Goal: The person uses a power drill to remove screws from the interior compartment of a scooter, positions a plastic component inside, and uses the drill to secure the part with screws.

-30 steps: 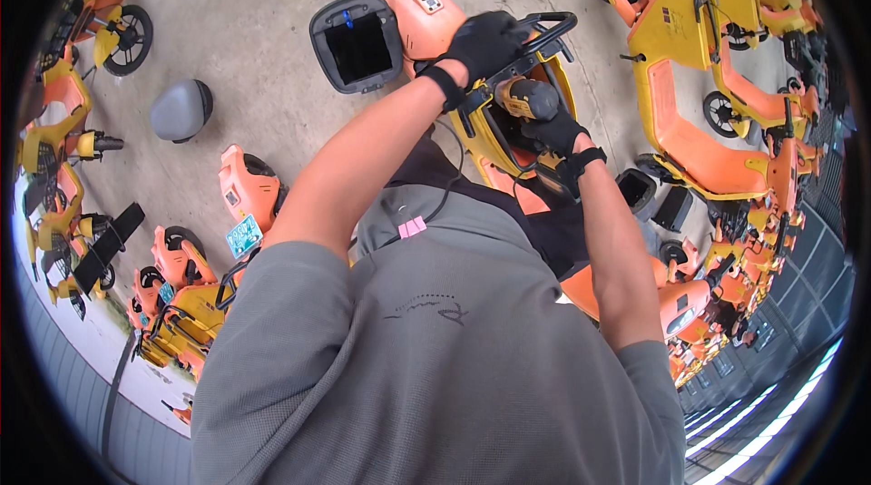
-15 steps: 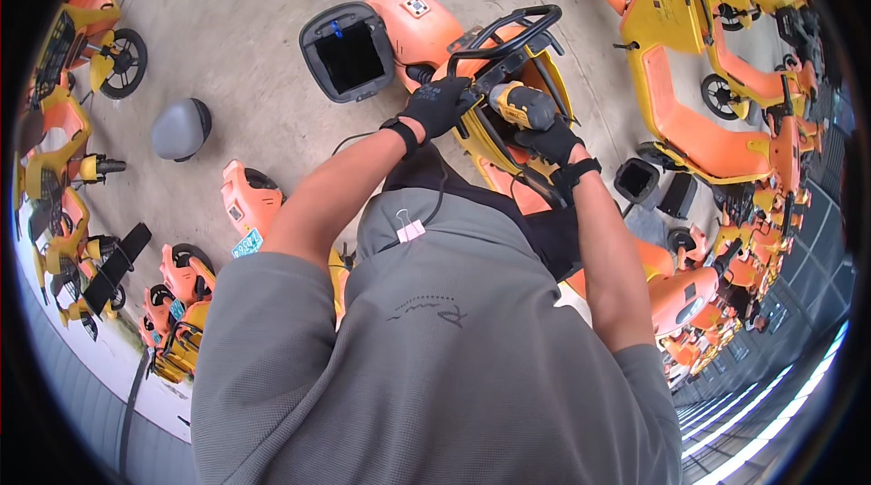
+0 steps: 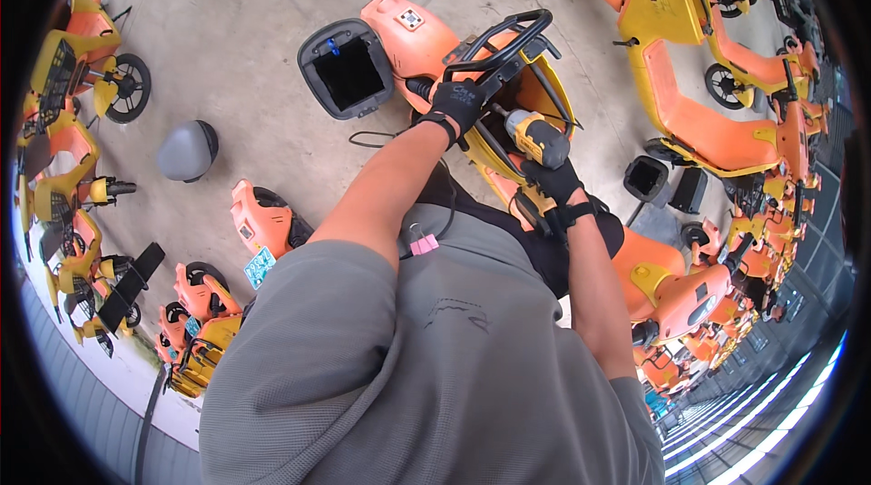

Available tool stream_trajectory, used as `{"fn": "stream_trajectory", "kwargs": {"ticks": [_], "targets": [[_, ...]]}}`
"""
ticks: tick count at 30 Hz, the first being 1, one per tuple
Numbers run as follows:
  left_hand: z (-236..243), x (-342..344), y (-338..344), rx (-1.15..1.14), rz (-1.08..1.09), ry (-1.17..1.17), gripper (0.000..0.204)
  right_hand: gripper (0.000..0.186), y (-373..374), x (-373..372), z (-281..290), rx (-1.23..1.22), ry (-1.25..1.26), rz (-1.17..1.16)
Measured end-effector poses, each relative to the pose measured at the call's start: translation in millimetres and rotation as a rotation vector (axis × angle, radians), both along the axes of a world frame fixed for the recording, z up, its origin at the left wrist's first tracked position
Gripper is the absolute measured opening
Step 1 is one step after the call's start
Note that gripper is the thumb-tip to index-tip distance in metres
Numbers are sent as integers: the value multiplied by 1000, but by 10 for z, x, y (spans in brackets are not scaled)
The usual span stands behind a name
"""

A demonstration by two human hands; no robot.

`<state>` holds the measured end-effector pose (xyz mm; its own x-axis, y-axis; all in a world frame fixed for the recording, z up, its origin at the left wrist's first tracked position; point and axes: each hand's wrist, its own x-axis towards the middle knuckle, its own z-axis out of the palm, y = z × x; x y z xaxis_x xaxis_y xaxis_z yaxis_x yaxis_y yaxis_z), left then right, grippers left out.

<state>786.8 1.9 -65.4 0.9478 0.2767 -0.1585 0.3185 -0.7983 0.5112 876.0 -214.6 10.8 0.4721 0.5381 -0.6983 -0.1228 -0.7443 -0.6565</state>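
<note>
The black-gloved right hand point(image 3: 555, 184) grips a yellow-and-black cordless power driver point(image 3: 537, 138), its nose pointing into the orange-and-yellow scooter's rear frame point(image 3: 535, 90). The black-gloved left hand point(image 3: 458, 102) clasps the black tubular rear rack point(image 3: 504, 39), just beside the tool. An open black seat lid point(image 3: 347, 68) lies left.

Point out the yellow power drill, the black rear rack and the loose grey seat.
yellow power drill point(image 3: 537, 137), head view, on its body.
black rear rack point(image 3: 504, 40), head view, on its bar.
loose grey seat point(image 3: 186, 150), head view, on its top.

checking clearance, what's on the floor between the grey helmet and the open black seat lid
In the head view, only bare concrete lies between the grey helmet and the open black seat lid.
</note>
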Motion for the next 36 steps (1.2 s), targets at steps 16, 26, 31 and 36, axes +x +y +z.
{"fn": "stream_trajectory", "kwargs": {"ticks": [16, 26, 31, 36], "targets": [[53, -904, 431, -244, 509, 77, 23, 28, -306, -81, -494, 23, -59, -126], [-148, -1365, 896, -450, 895, 514, 65, 39, -162, -158, -384, 10, 25, -235], [-367, -1290, 727, -490, 803, 396, 61, 47, -135, -153, -429, -23, -20, -139], [131, -735, 605, -590, 604, 77, 47, 42, -155, -125, -376, -32, -27, -126]]}}
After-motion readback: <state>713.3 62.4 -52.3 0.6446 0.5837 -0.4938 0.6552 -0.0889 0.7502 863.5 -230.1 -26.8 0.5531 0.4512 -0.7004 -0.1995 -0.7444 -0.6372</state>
